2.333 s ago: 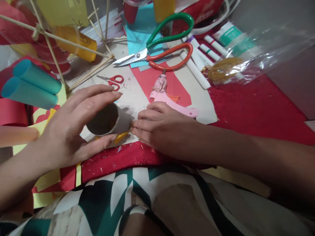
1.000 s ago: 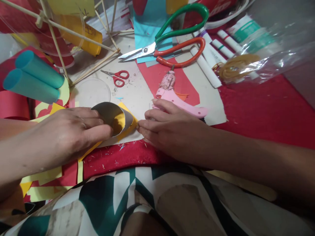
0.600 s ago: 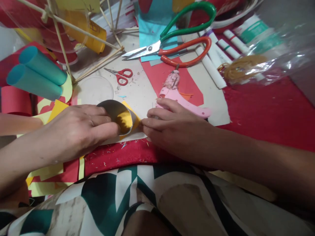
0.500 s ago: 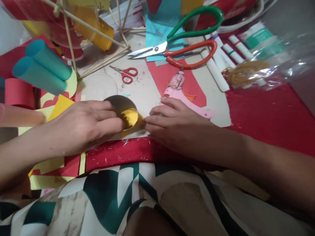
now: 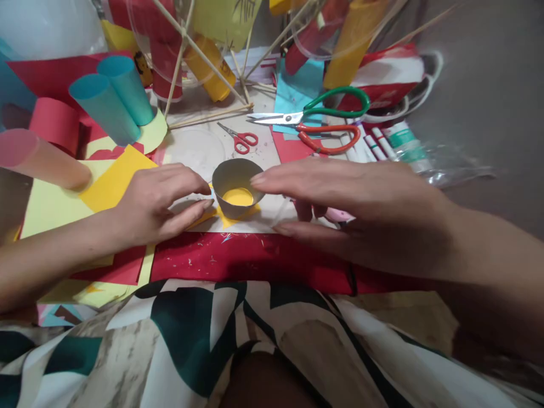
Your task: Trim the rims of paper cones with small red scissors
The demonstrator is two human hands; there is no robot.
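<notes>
A short grey paper tube (image 5: 229, 208) stands upright on a piece of yellow paper (image 5: 226, 221), whose yellow shows through its open top. To its left is my left hand (image 5: 155, 201), thumb and fingers apart, the fingertips just beside the tube's wall. My right hand (image 5: 340, 192) hovers on the other side with fingers stretched and thumb spread. Its fingertips come up to the tube's right rim; whether they touch it I cannot tell. A pink glue gun (image 5: 339, 215) is mostly hidden beneath that hand.
Small red-handled scissors (image 5: 242, 140) and large green-and-orange scissors (image 5: 304, 118) lie behind the tube. Blue paper tubes (image 5: 104, 110) stand at left near a stick frame (image 5: 212, 116). A red paper ring (image 5: 54, 127) and a pink tube (image 5: 45, 158) are further left; markers (image 5: 374, 146) lie at right.
My left hand has come off the tube and moved left. My right hand has risen from the paper's edge and spread beside the tube. The camera view has shifted.
</notes>
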